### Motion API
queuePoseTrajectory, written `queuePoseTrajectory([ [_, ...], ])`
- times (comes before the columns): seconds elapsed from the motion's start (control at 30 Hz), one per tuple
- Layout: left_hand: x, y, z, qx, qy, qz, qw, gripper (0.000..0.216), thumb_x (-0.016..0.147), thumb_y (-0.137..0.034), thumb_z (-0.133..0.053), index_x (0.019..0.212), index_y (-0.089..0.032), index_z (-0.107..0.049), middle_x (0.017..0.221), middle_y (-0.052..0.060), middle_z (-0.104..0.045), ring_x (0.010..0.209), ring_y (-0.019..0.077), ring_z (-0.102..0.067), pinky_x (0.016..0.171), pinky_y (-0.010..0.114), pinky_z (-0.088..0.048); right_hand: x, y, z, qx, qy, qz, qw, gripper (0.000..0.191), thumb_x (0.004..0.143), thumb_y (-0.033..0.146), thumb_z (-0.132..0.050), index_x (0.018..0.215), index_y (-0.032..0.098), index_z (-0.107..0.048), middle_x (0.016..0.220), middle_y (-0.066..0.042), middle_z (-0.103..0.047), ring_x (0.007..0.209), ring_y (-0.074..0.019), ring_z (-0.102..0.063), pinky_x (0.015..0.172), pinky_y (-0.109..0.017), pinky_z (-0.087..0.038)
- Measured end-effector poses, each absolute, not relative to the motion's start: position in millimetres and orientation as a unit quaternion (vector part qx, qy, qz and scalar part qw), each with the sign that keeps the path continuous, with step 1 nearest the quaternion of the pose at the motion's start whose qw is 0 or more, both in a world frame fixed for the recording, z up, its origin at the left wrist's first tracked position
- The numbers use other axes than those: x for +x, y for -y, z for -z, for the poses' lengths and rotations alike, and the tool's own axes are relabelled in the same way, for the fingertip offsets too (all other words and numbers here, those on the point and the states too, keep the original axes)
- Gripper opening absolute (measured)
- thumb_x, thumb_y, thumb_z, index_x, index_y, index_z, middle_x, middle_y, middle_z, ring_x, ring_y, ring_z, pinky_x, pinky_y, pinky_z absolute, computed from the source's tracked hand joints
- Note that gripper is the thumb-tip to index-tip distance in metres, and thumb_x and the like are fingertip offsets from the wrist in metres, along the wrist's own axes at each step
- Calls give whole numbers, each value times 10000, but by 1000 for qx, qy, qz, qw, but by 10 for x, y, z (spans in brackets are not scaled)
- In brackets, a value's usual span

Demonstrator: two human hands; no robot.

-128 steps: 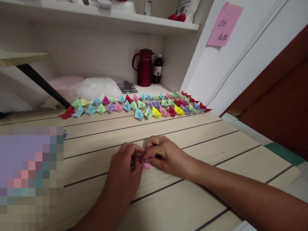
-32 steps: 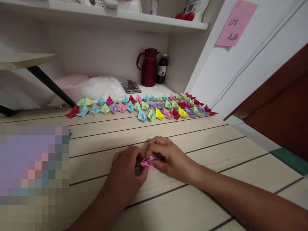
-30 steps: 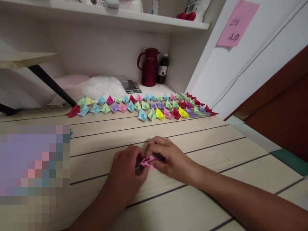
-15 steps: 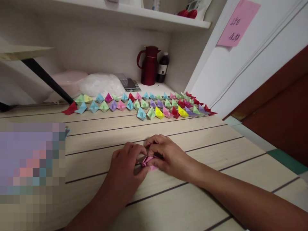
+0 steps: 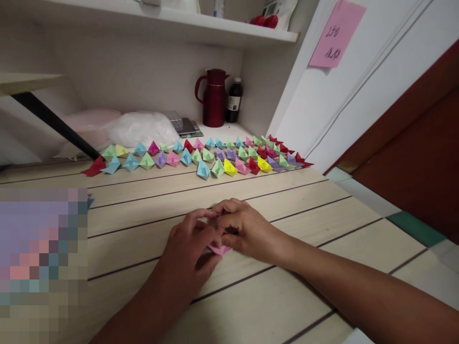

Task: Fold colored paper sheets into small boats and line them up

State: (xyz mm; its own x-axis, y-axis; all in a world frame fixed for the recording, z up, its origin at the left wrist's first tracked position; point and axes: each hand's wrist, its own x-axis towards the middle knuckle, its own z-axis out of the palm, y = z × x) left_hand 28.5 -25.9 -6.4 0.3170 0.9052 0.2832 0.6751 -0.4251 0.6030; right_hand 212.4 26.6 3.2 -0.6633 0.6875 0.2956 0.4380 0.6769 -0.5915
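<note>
A small folded piece of pink paper [image 5: 219,249] lies on the pale wooden floor [image 5: 287,296], mostly hidden under my fingers. My left hand [image 5: 191,248] and my right hand [image 5: 244,229] meet over it, both with fingers curled and pinched on the paper. Only a pink corner shows below the fingertips. Farther back, several small folded paper boats [image 5: 201,160] in red, blue, green, purple, pink and yellow stand in rows across the floor.
A dark red jug [image 5: 214,98] and a dark bottle [image 5: 234,101] stand at the back under a white shelf [image 5: 172,26]. A white plastic bag [image 5: 138,129] and pink lid lie left of them. A pink note [image 5: 337,33] hangs on the white door. A black leg [image 5: 53,122] slants at the left.
My hands have closed more tightly over the pink paper, hiding most of it; my left fingers moved up to meet the right ones. The view shifted slightly.
</note>
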Motion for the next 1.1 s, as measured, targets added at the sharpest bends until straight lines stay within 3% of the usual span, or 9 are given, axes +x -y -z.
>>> queuePoseTrajectory([
  [0.17, 241, 220, 27, 792, -522, -268, 167, 108, 702, -139, -646, 738, -232, -606, 1131, 47, -591, 1058, 257, -580, 875, 436, -467, 2127, -280, -42, -327, 871, -263, 255, 53, 790, 186, -739, 779, 225, -706, 1034, -21, -668, 990, -186, -585, 909, -365, -417],
  [0.3, 213, 200, -40, 791, -533, -252, 164, 185, 683, -124, -666, 818, -232, -600, 1003, 20, -648, 937, 227, -601, 826, 396, -457, 2131, -289, -74, -330, 866, -280, 251, 80, 776, 137, -742, 776, 210, -710, 1029, -24, -673, 979, -177, -592, 909, -352, -423],
  [0.43, 215, 204, -28, 797, -529, -248, 154, 222, 681, -142, -686, 863, -236, -599, 1011, 14, -657, 947, 231, -585, 835, 398, -425, 2125, -301, -95, -333, 858, -298, 255, 90, 778, 113, -732, 778, 201, -716, 1022, -31, -672, 972, -170, -601, 898, -336, -435],
  [0.6, 247, 207, -18, 782, -537, -260, 180, 86, 752, -170, -635, 741, -221, -567, 877, -3, -660, 834, 194, -580, 787, 360, -422, 2114, -300, -106, -336, 857, -302, 249, 71, 804, 133, -713, 781, 201, -719, 1004, -35, -677, 973, -174, -598, 899, -340, -432],
  [0.77, 266, 221, -74, 724, -576, -301, 231, 68, 773, -198, -591, 719, -226, -562, 777, -22, -653, 728, 168, -585, 694, 303, -440, 2096, -297, -131, -309, 872, -286, 249, 112, 898, 189, -611, 809, 196, -679, 937, -21, -695, 923, -162, -599, 898, -329, -420],
  [0.97, 266, 244, -82, 684, -585, -364, 241, 121, 772, -283, -603, 679, -228, -549, 771, -19, -666, 758, 175, -615, 687, 293, -455, 2101, -292, -216, -277, 865, -324, 265, 438, 1021, 390, -311, 765, 179, -597, 786, -31, -648, 757, -148, -577, 810, -301, -452],
  [1.03, 269, 249, -77, 681, -579, -379, 238, 121, 775, -272, -591, 669, -229, -548, 771, -19, -669, 764, 174, -620, 694, 291, -456, 2108, -283, -219, -281, 852, -351, 267, 453, 1006, 446, -330, 774, 176, -610, 777, -28, -638, 741, -146, -569, 773, -287, -459],
  [1.1, 271, 252, -72, 674, -581, -392, 234, 125, 776, -260, -582, 663, -228, -543, 764, -18, -667, 762, 173, -621, 702, 291, -456, 2107, -271, -200, -296, 833, -383, 266, 361, 939, 482, -491, 815, 174, -633, 796, -20, -644, 737, -144, -569, 710, -258, -460],
])
